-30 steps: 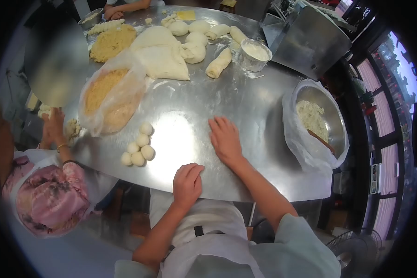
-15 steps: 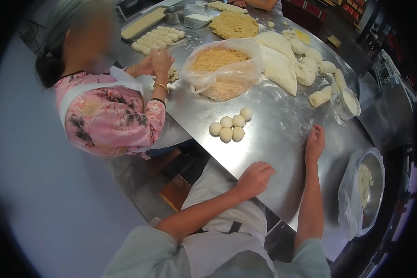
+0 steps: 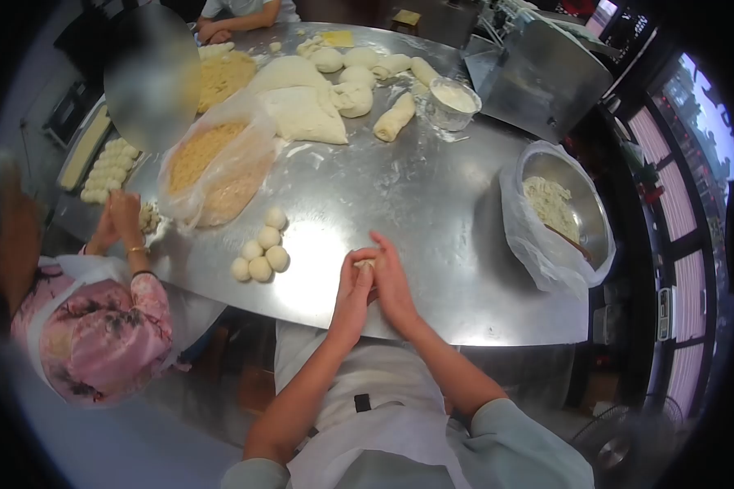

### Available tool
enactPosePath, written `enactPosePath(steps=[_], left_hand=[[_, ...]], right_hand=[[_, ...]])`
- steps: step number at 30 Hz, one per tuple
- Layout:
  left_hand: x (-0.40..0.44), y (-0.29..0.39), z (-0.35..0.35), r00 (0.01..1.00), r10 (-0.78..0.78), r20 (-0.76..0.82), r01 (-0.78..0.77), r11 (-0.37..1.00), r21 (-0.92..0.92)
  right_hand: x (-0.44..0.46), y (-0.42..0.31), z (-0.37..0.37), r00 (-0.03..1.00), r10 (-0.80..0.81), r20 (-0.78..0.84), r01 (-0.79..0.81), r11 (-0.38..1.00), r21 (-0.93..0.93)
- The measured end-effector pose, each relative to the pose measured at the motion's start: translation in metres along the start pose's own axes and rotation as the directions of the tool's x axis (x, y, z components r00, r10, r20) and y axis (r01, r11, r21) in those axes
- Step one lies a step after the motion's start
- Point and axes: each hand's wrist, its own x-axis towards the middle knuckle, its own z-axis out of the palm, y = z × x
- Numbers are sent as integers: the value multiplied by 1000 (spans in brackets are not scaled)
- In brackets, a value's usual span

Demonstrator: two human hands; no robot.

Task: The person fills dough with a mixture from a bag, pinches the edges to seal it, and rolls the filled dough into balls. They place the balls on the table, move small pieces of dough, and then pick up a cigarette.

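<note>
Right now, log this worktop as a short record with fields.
hands: left hand and right hand cupped together over the metal table
between them: small pale piece, mostly hidden
left of hands: six dough balls, clustered
right side: metal bowl, plastic around it, pale mixture inside
beyond: large dough slab

We count six dough balls (image 3: 268, 238), one flour tub (image 3: 449, 119) and one steel bowl (image 3: 584, 204). We make out perhaps one handheld dough piece (image 3: 366, 262), mostly hidden.
</note>
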Motion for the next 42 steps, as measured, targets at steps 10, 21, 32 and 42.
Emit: enactPosePath(steps=[10, 21, 32, 42], left_hand=[[2, 14, -22, 988, -92, -123, 75, 988, -137], [1, 31, -52, 983, -170, 74, 180, 767, -616], [-30, 106, -146, 953, 224, -204, -298, 813, -501], [-14, 121, -182, 797, 259, -546, -468, 836, -287]], right_hand=[[43, 33, -71, 922, -130, -365, 113, 991, -67], [58, 44, -83, 938, -92, -334, 29, 981, -190], [57, 35, -80, 956, -96, -278, 25, 968, -249], [59, 37, -77, 955, -148, -255, 65, 949, -307]])
